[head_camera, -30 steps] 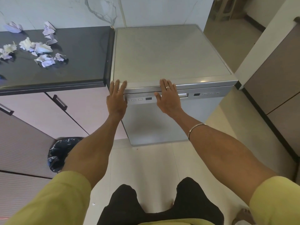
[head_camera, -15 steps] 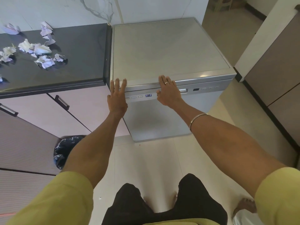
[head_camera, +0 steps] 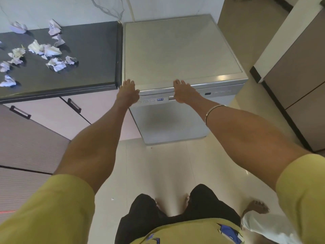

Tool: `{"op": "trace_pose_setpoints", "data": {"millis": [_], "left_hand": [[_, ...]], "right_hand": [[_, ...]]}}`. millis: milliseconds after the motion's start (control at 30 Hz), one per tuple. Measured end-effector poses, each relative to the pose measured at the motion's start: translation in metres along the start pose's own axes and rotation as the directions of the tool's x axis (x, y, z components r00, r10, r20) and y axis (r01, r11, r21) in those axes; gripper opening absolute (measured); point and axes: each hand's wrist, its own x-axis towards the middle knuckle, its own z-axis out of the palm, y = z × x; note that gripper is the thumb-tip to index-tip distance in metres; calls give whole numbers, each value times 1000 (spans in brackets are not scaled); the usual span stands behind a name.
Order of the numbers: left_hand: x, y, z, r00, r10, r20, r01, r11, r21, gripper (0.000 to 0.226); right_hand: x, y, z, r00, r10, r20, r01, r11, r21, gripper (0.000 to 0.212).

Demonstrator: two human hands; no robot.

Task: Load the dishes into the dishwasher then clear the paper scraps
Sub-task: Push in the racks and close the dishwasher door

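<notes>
**Head-worn view, looking down and forward over the dishwasher**

A single wide-angle camera sits on the person's head, high above the floor, and faces forward and steeply down. Both outstretched arms run from the lower corners toward the frame's centre, where the left hand (head_camera: pixel 128 92) and right hand (head_camera: pixel 183 92) meet the front top edge of the dishwasher (head_camera: pixel 175 50). The dark countertop (head_camera: pixel 91 55) fills the upper left; the person's own torso and feet fill the bottom edge. Straight lines bow toward the margins. No second view is given.
</notes>
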Motion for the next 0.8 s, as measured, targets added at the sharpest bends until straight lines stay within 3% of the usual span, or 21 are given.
{"op": "trace_pose_setpoints", "data": {"millis": [267,800], "left_hand": [[-43,19,-23,986,7,164,-12,1000,26,44],[-77,42,-54,979,-11,202,8,1000,14,47]], "right_hand": [[-36,3,-52,984,91,153,-100,994,49,47],[-60,-1,-84,992,67,109,-66,998,-9,43]]}}
